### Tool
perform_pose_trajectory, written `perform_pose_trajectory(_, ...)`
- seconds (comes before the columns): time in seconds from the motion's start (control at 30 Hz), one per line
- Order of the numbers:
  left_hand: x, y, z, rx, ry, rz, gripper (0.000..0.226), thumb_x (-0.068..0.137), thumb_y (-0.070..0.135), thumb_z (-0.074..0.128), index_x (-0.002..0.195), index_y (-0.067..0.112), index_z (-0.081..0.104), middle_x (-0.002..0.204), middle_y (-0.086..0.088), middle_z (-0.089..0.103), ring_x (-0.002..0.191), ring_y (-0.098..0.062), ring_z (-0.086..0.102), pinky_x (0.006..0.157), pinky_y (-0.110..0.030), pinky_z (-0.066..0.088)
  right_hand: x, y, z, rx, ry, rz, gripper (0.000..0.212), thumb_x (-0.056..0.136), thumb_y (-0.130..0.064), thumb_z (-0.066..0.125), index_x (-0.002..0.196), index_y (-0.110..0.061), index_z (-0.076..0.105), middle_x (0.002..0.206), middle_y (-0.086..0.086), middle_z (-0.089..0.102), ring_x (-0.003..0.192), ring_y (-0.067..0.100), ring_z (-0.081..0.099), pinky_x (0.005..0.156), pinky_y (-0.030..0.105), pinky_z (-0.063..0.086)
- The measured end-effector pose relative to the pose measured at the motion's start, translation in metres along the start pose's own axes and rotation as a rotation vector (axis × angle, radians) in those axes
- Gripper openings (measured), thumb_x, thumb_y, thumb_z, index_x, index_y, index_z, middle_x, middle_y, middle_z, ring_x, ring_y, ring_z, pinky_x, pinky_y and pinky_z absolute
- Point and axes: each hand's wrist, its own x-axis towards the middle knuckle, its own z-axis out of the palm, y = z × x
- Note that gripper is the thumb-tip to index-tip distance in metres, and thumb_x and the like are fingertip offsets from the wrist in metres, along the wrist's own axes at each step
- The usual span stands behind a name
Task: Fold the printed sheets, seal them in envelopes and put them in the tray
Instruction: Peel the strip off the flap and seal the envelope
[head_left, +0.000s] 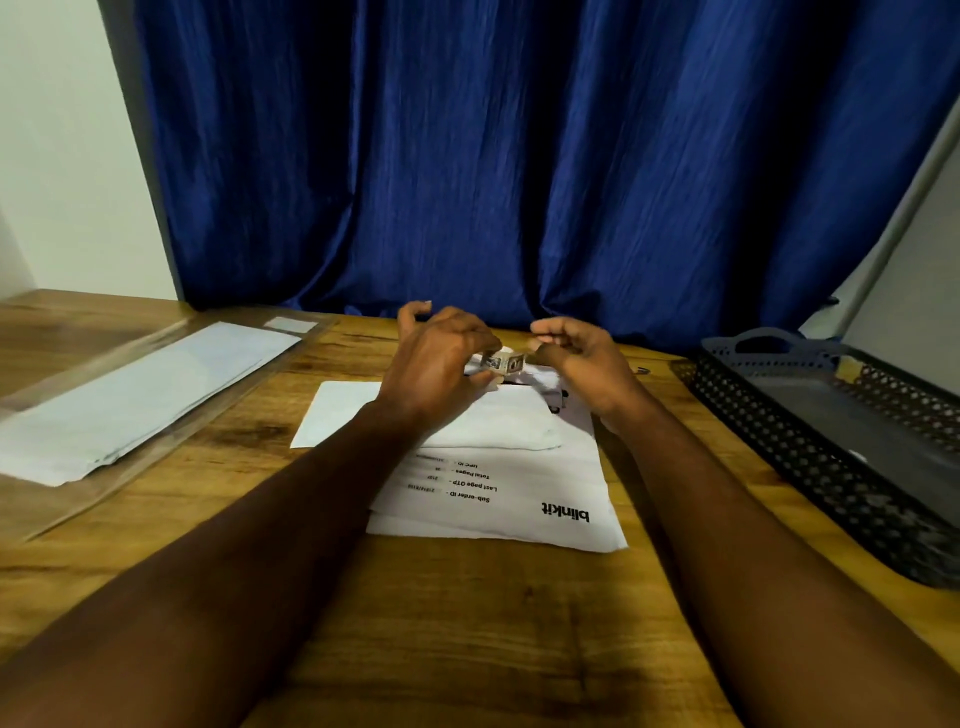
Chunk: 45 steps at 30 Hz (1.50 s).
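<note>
Centrally, strip (503, 362) pinched aloft, tray (769, 431) (right edge).

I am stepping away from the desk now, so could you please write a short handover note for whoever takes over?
Left hand and right hand each pinch an end of a small printed strip above the envelope.
It lies on the printed sheets; spare envelopes sit at left, tray at right.
No envelope shows in the tray.
Left: seal this one, tray it, then fold the remaining sheets.
</note>
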Motion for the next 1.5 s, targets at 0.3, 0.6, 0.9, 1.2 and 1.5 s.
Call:
perform_pose_trajectory(0.3, -0.003, 0.003, 0.001, -0.055, 0.057, -0.051, 0.025, 0.086, 0.042, 0.083, 0.109, 0.031, 0.079, 0.114, 0.013, 0.074, 0.111, -0.009, 0.063, 0.11, -0.044, 0.023, -0.006, 0.006, 0.002, -0.044, -0.034, 0.032, 0.007, 0.098, -0.018, 0.074, 0.098, -0.02, 0.08, 0.1, -0.001, 0.08, 0.095, 0.016, 0.072, 0.085, 0.031, 0.056)
perform_pose_trajectory(0.6, -0.003, -0.002, 0.005, 0.006, 0.025, -0.126, 0.023, 0.088, 0.047, 0.079, 0.107, 0.034, 0.078, 0.113, 0.015, 0.074, 0.112, -0.009, 0.06, 0.112, -0.047, 0.02, -0.005, 0.005, -0.002, 0.02, -0.029, -0.04, 0.008, 0.098, -0.016, 0.073, 0.094, -0.021, 0.078, 0.101, 0.004, 0.08, 0.101, 0.026, 0.074, 0.09, 0.037, 0.059)
perform_pose_trajectory(0.9, -0.003, -0.002, 0.004, -0.092, 0.009, -0.099, 0.025, 0.089, 0.039, 0.079, 0.114, 0.034, 0.078, 0.121, 0.016, 0.071, 0.115, -0.008, 0.06, 0.108, -0.043, 0.023, -0.005, -0.001, -0.01, -0.211, -0.176, -0.305, 0.011, 0.093, -0.008, 0.077, 0.092, -0.018, 0.079, 0.107, -0.002, 0.075, 0.098, 0.014, 0.07, 0.084, 0.024, 0.054)
perform_pose_trajectory(1.2, -0.002, -0.005, 0.005, -0.233, -0.034, -0.112, 0.037, 0.083, 0.044, 0.083, 0.119, 0.035, 0.077, 0.112, 0.015, 0.075, 0.103, -0.008, 0.065, 0.095, -0.051, 0.047, -0.005, 0.004, 0.007, -0.336, -0.178, -0.438, 0.008, 0.089, -0.006, 0.078, 0.092, -0.013, 0.079, 0.1, -0.002, 0.071, 0.087, 0.006, 0.065, 0.073, 0.009, 0.045)
perform_pose_trajectory(1.5, -0.009, 0.004, 0.008, -0.214, -0.1, -0.19, 0.062, 0.085, 0.049, 0.082, 0.139, 0.028, 0.06, 0.119, 0.009, 0.071, 0.108, -0.014, 0.064, 0.093, -0.041, 0.054, 0.006, 0.012, 0.005, -0.27, -0.002, -0.272, 0.018, 0.094, -0.008, 0.074, 0.086, -0.024, 0.073, 0.088, 0.0, 0.078, 0.084, 0.02, 0.072, 0.079, 0.03, 0.059)
